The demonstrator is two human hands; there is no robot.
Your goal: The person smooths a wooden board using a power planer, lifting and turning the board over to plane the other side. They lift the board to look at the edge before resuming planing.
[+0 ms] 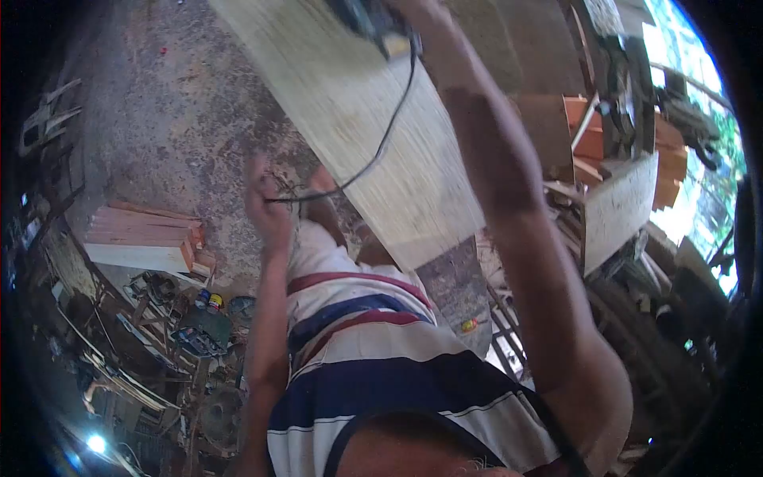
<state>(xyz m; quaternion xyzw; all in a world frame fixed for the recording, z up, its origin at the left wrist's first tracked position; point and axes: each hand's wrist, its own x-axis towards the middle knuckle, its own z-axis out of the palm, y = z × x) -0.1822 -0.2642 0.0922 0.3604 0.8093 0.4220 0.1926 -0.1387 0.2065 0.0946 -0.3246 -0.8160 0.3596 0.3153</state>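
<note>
A long pale wooden board (373, 135) runs diagonally from the top of the view down to near my waist. At its far part, my right hand (417, 9) is stretched out, closed on a dark corded power tool (366, 24) that rests on or just over the board. The frame's edge cuts off part of the tool, and its exact kind is blurred. From the tool, a black power cord (387, 135) loops back across the board to my left hand (268, 199), whose fingers are closed round it beside the board's left edge.
To the left, a stack of cut wooden pieces (143, 238) sits on the stained floor (183, 119). Tools and scrap clutter the lower left. Orange-edged boards (584, 131) and a leaning plywood panel (620, 211) stand at the right. My bare foot (322, 181) is beside the board.
</note>
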